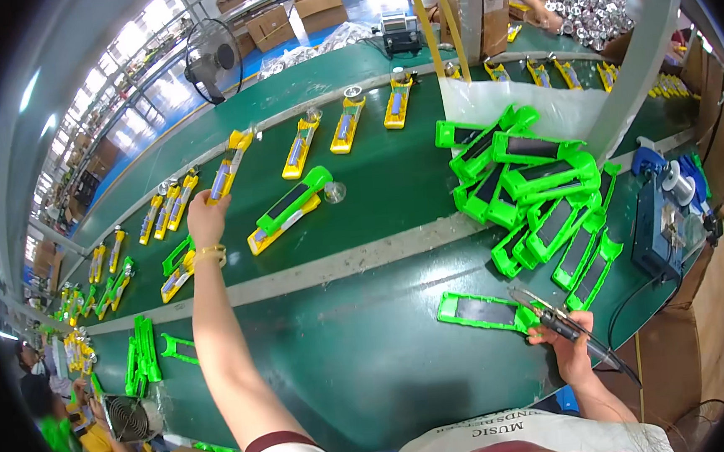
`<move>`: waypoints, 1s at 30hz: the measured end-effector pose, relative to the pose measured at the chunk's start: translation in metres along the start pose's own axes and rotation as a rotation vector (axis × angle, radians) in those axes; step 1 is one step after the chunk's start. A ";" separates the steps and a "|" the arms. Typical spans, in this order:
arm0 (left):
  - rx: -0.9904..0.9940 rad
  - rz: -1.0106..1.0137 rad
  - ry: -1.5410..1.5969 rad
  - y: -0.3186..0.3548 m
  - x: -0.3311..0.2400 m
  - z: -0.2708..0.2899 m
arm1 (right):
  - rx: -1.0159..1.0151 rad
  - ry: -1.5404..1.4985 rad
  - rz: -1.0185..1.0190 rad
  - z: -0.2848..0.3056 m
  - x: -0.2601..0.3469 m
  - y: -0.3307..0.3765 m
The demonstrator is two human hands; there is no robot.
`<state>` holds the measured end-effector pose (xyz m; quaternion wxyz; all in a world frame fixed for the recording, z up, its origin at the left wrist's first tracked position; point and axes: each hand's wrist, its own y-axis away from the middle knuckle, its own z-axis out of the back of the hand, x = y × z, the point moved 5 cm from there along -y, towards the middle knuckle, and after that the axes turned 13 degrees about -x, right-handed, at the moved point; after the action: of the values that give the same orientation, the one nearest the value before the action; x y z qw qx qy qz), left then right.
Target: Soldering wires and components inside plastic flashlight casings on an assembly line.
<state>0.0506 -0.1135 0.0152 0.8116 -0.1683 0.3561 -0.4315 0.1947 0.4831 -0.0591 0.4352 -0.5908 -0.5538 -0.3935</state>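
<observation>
The left hand's fingers [209, 205] are closed on the near end of a yellow unit [230, 170], lifted slightly at the far side of the green worktop [362, 352]. The right hand [569, 347] grips a soldering iron [553, 323] like a pen, its tip just over a flat green shell [481, 310] lying near the worktop's front edge. Between the hands lies a green-and-yellow unit [289, 207] with a small clear dome [334, 193] beside it. A heap of green shells [536, 197] crowds the right side, next to a blue box [654, 222] with a wire spool [676, 180]. More yellow units [346, 125] sit in a row beyond.
</observation>
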 end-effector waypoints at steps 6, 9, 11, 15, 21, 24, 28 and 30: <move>0.578 -0.058 0.585 0.153 -0.090 0.084 | 0.015 0.025 0.008 0.007 0.000 -0.005; 0.716 -0.550 0.618 0.257 -0.147 0.113 | 0.045 -0.062 -0.081 0.000 -0.002 -0.010; 0.781 -0.627 0.613 0.307 -0.175 0.117 | 0.142 -0.082 -0.152 -0.011 -0.007 -0.012; 0.718 -0.702 0.545 0.336 -0.203 0.097 | 0.256 -0.024 -0.168 -0.025 -0.009 -0.010; 0.618 -0.575 0.629 0.331 -0.193 0.094 | -0.119 0.019 0.107 0.016 0.005 -0.008; 0.627 -0.762 0.573 0.333 -0.200 0.088 | -0.247 -0.201 0.054 0.013 0.015 -0.007; 0.644 -0.720 0.573 0.328 -0.192 0.090 | -0.160 -0.182 0.059 0.021 0.013 -0.003; 0.636 -0.686 0.574 0.327 -0.194 0.093 | -0.263 -0.159 0.058 0.025 0.012 0.002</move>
<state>0.2352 0.2298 -0.0266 0.5055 0.1034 0.3401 -0.7862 0.1972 0.5101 -0.0555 0.3199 -0.6877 -0.5129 -0.4021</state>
